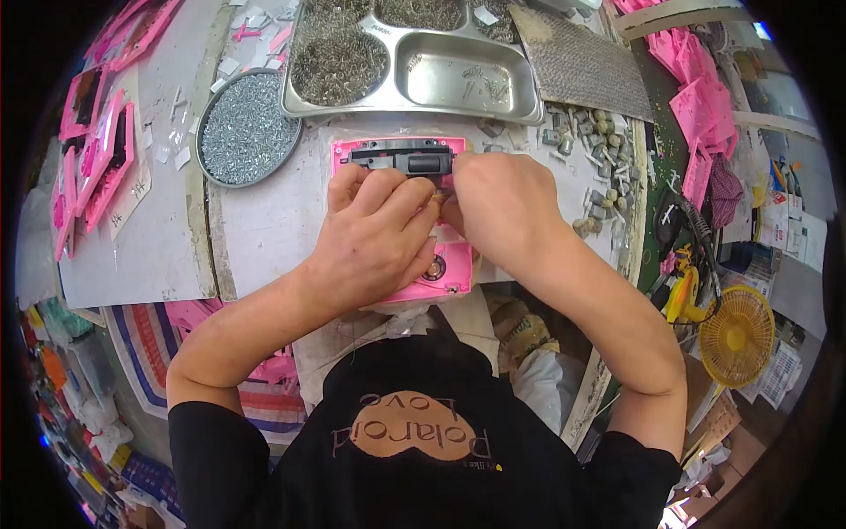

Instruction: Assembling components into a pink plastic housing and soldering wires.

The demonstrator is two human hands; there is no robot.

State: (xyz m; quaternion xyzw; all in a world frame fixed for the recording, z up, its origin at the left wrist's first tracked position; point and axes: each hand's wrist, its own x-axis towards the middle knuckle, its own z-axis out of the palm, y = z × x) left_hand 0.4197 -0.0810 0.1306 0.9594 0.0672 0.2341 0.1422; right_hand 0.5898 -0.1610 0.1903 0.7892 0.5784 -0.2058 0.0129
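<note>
A bright pink plastic casing point(455, 264) lies on the table before me, with a black part point(407, 157) fitted along its far end. A small round dark piece point(434, 267) sits in its near half. My left hand point(374, 231) reaches over the casing's left side with fingers bent and drawn together. My right hand point(506, 198) is closed in a fist over the right side, its fingertips turned inward. Both sets of fingertips meet near the casing's middle. Whatever they pinch there is hidden by the hands.
Beyond the casing stands a steel compartment tray point(414, 113) with small metal springs. A round dish of screws point(250, 129) is to its left. Small motors point(608, 167) lie loose at right, near a textured grey board point(577, 66). Pink shells point(97, 172) stack far left; a yellow fan point(737, 337) stands right.
</note>
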